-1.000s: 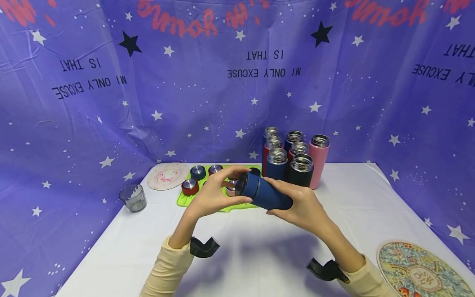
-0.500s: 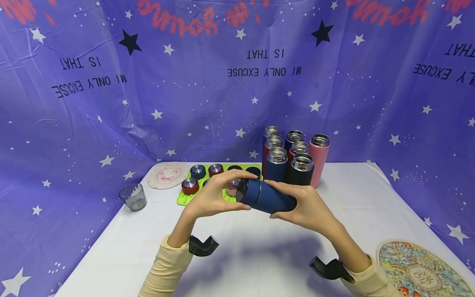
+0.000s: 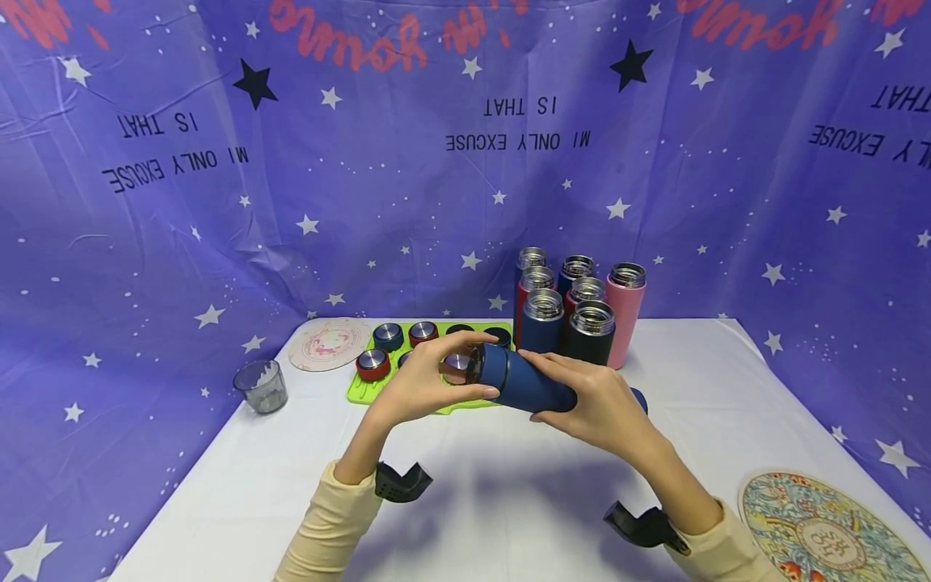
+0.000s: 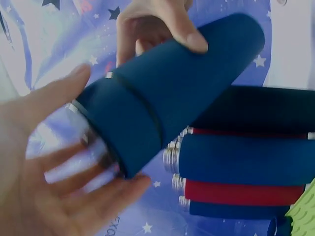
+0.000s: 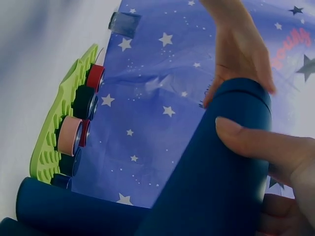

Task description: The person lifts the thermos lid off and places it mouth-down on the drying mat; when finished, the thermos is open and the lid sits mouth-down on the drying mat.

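Observation:
A dark blue thermos bottle [image 3: 534, 384] is held tilted above the table, its lid [image 3: 493, 366] pointing left. My right hand [image 3: 592, 396] grips the body, thumb and fingers on opposite sides; the bottle's base shows past the wrist. Around the lid end is my left hand [image 3: 418, 388], its thumb and fingertips on opposite edges of the lid. In the left wrist view, a thin seam separates the lid [image 4: 118, 123] from the body [image 4: 197, 73]. The lid's dark, shiny end faces the left palm, partly hidden by the fingers.
A green tray [image 3: 360, 392] with several lids stands behind the hands. Several lidless bottles [image 3: 592, 327] stand upright at the back right. A grey glass cup [image 3: 262, 388] is at the left, by a round pinkish mat [image 3: 327, 343]. A patterned round mat [image 3: 829, 533] lies front right.
The bottle dipped slightly to the right, then came back up and left, with its base now showing past the right wrist. Both hands stay on it, the left at the lid.

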A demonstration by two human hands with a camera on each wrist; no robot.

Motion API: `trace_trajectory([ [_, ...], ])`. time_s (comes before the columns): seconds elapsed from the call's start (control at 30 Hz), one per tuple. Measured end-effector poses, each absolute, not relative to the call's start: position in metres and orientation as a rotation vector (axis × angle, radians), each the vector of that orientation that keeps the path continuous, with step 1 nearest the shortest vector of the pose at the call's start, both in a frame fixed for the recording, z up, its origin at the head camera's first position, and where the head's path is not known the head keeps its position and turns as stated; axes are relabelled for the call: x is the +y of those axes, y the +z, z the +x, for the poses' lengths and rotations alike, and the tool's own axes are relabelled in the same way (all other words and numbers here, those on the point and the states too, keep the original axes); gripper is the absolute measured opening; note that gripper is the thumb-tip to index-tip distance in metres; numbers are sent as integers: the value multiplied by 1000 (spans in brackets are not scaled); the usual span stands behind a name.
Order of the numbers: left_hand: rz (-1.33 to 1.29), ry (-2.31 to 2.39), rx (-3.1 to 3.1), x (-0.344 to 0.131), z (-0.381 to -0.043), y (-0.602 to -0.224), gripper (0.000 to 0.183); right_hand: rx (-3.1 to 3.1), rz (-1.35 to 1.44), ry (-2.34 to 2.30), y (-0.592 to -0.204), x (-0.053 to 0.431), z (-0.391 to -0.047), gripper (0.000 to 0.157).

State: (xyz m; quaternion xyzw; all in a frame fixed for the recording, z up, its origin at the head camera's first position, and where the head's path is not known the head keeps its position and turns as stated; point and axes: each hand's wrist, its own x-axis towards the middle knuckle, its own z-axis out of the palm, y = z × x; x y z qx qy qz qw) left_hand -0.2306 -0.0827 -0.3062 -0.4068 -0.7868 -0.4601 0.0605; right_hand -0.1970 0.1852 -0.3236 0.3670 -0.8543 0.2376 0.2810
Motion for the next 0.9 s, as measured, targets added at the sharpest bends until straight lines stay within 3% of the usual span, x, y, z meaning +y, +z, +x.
trace_trajectory([
  [0.17, -1464, -1286, -2278, -85, -229, -301, 71, -2325, 1041, 804, -323, 192, -202, 82],
  [0.43, -1574, -1284, -2188, -85, -209, -279, 60, -2384, 1041, 872, -321, 196, -203, 81],
  [0.9, -1272, -1461, -2306, -82, -208, -281, 60, -2251, 985, 632, -326, 187, -200, 82],
])
